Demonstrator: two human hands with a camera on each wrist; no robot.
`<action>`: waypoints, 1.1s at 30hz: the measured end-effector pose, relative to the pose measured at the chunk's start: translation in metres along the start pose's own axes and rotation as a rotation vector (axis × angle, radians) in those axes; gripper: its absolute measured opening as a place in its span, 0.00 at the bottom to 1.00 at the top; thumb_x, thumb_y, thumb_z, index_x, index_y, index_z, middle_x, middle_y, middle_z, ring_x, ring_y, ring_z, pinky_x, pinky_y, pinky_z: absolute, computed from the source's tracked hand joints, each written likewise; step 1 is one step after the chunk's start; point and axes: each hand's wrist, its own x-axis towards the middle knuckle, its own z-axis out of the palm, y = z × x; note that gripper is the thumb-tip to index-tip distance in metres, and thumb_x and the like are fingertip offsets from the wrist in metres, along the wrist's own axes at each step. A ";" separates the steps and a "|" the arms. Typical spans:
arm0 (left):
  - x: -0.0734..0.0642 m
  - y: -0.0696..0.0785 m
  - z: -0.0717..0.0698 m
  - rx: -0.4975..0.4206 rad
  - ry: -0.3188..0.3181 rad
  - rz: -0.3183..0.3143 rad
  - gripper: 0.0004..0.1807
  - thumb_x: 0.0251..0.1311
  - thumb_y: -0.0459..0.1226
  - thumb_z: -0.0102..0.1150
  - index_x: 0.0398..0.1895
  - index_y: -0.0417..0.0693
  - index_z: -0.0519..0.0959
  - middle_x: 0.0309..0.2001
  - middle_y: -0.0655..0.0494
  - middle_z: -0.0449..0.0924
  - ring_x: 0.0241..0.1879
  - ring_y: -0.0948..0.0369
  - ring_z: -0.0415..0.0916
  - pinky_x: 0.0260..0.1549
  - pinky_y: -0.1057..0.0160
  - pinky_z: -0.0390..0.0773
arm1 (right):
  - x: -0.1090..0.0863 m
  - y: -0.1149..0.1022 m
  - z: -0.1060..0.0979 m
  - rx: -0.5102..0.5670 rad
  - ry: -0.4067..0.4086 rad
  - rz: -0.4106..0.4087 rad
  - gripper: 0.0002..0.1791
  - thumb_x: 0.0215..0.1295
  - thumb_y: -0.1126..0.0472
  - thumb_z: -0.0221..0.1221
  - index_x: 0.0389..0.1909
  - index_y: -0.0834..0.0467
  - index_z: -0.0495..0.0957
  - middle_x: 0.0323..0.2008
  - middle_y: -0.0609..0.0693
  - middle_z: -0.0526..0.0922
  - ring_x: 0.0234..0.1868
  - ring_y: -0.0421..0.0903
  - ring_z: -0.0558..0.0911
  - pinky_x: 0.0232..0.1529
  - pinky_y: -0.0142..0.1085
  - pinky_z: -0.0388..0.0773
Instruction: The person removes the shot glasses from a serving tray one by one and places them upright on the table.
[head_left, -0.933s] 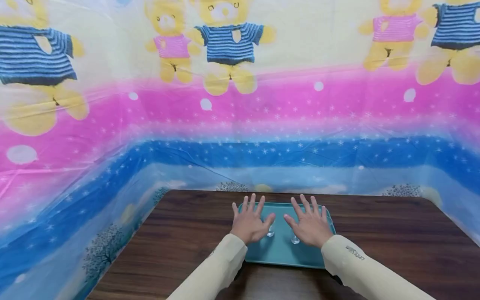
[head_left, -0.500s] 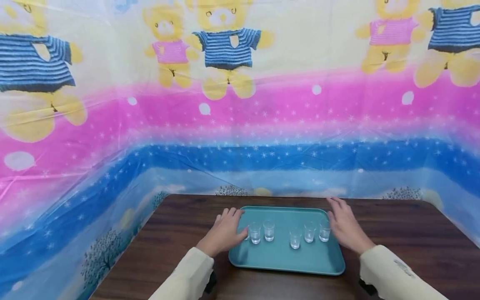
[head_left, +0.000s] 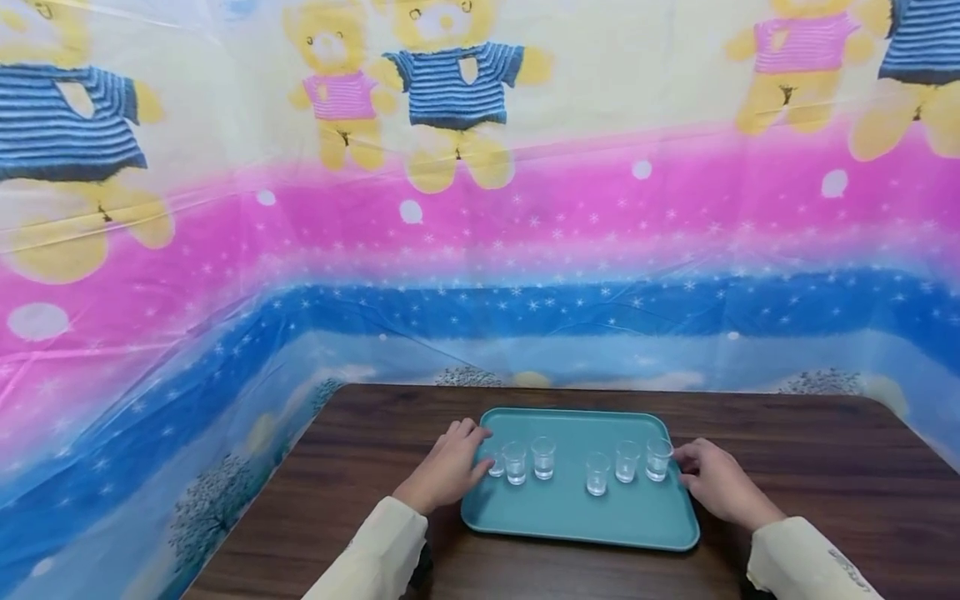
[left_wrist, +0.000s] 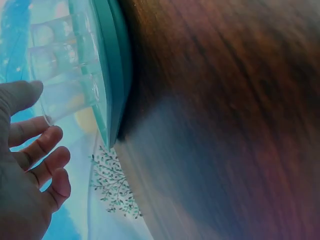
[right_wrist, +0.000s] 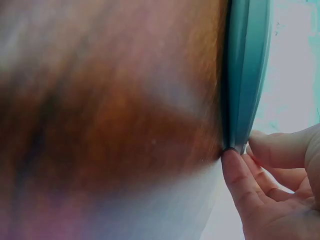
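Note:
A teal tray (head_left: 577, 523) lies on the table, bearing two groups of three small clear shot glasses. My left hand (head_left: 444, 467) is at the tray's left side. In the left wrist view its thumb and forefinger hold the rim of the outermost left shot glass (left_wrist: 70, 97), the other fingers curled loosely. In the head view that glass is partly hidden by the hand. On the far side, my right hand (head_left: 723, 482) pinches the tray's right rim between thumb and fingers, close beside the outermost right shot glass (head_left: 657, 460).
Two more left glasses, one a shot glass (head_left: 543, 457), and two more right ones, one a shot glass (head_left: 597, 473), stand upright with clear bottoms. The dark wooden table (head_left: 360, 433) extends around the tray. A printed bear curtain (head_left: 480, 250) closes off the back and sides.
Both hands went from spread above the tray's middle to its two sides. The left then stayed at the outer glass, while the right came down and its fingers curled at the tray's rim.

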 end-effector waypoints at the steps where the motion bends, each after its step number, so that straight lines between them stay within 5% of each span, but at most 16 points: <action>1: 0.001 0.000 0.001 0.003 0.003 -0.004 0.20 0.65 0.42 0.56 0.57 0.41 0.73 0.44 0.52 0.70 0.44 0.58 0.65 0.44 0.55 0.69 | 0.001 0.000 0.000 0.006 -0.003 -0.001 0.14 0.59 0.75 0.58 0.47 0.69 0.76 0.41 0.57 0.73 0.41 0.54 0.78 0.36 0.43 0.77; 11: 0.014 0.000 0.000 -0.056 0.012 -0.002 0.16 0.64 0.41 0.58 0.48 0.39 0.76 0.38 0.52 0.72 0.37 0.60 0.63 0.37 0.60 0.69 | 0.005 0.007 -0.004 0.044 -0.006 0.032 0.14 0.59 0.75 0.59 0.47 0.68 0.76 0.41 0.56 0.74 0.42 0.53 0.78 0.36 0.42 0.77; 18: 0.027 -0.010 0.000 -0.051 0.141 -0.027 0.14 0.63 0.39 0.60 0.46 0.38 0.76 0.37 0.50 0.73 0.34 0.60 0.63 0.33 0.60 0.68 | 0.008 0.007 -0.006 0.076 -0.015 0.028 0.16 0.59 0.73 0.60 0.49 0.67 0.76 0.42 0.55 0.75 0.42 0.52 0.78 0.35 0.41 0.77; 25: 0.042 -0.024 -0.001 0.039 0.249 -0.149 0.15 0.62 0.39 0.60 0.46 0.36 0.76 0.39 0.48 0.73 0.39 0.54 0.67 0.37 0.56 0.71 | 0.007 0.013 -0.008 0.102 -0.041 0.048 0.17 0.59 0.72 0.61 0.50 0.66 0.77 0.42 0.52 0.75 0.41 0.49 0.77 0.36 0.42 0.76; 33: 0.055 -0.042 0.001 -0.015 0.173 -0.284 0.14 0.64 0.38 0.58 0.47 0.36 0.75 0.44 0.44 0.72 0.46 0.49 0.67 0.42 0.53 0.72 | 0.001 0.023 -0.008 0.198 -0.079 0.041 0.19 0.58 0.73 0.61 0.51 0.64 0.76 0.42 0.51 0.75 0.42 0.48 0.78 0.39 0.44 0.76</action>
